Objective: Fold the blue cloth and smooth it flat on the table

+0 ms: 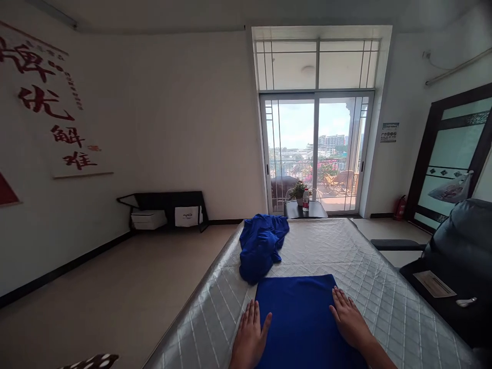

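Observation:
A blue cloth (pixel 298 318) lies flat and folded into a rough rectangle on the silver quilted tabletop cover (pixel 369 271). My left hand (pixel 250 332) rests flat along its left edge, fingers stretched forward and thumb apart. On the opposite edge, near the far right corner, my right hand (pixel 349 316) lies palm down with its fingers out. Neither hand grips anything. Just beyond the folded piece, to the left, a second blue cloth (pixel 262 246) sits in a crumpled heap. The near end of the folded cloth runs out of view at the bottom.
A small black table (pixel 294 209) with a bottle (pixel 306 200) and a potted plant (pixel 299 189) stands beyond the far edge. To the right is a black chair (pixel 465 241) holding a paper card (pixel 434 284). A black rack (pixel 169 202) with boxes is against the wall.

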`<state>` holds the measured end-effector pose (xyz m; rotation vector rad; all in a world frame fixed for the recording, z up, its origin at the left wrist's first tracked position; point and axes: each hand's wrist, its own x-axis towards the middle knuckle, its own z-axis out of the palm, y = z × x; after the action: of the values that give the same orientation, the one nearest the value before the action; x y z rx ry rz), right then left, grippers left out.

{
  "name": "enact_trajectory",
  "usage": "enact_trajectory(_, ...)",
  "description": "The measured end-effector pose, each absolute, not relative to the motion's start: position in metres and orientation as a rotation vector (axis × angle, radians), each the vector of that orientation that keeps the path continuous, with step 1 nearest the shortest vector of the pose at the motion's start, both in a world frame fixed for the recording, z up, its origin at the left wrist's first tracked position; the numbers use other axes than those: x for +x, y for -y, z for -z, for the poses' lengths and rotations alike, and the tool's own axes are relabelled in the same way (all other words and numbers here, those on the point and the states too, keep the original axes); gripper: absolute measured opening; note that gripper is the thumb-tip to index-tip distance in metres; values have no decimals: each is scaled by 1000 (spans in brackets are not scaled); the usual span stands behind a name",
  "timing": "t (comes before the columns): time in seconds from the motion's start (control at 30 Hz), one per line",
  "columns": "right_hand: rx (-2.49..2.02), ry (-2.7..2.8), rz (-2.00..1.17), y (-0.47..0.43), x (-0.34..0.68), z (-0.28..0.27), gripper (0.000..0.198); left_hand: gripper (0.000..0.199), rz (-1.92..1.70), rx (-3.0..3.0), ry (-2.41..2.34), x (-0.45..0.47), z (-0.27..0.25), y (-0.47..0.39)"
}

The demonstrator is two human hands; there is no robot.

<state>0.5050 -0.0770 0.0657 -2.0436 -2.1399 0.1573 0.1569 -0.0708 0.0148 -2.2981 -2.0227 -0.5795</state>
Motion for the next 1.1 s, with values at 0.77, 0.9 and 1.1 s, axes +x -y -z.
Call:
enact_trajectory(0.77, -2009, 2082, -179, 22, 498, -60, 66, 80, 375, -2188, 2003, 192, -54, 87)
enact_trajectory(0.9, -1993, 2089, -177, 23, 499, -61, 65, 75, 365, -2473, 1723, 248, -66, 84)
enact_trajectory(1.1, -1967, 2147, -130, 23, 502, -56, 61, 61, 586, -2781, 1377, 352, -75, 40)
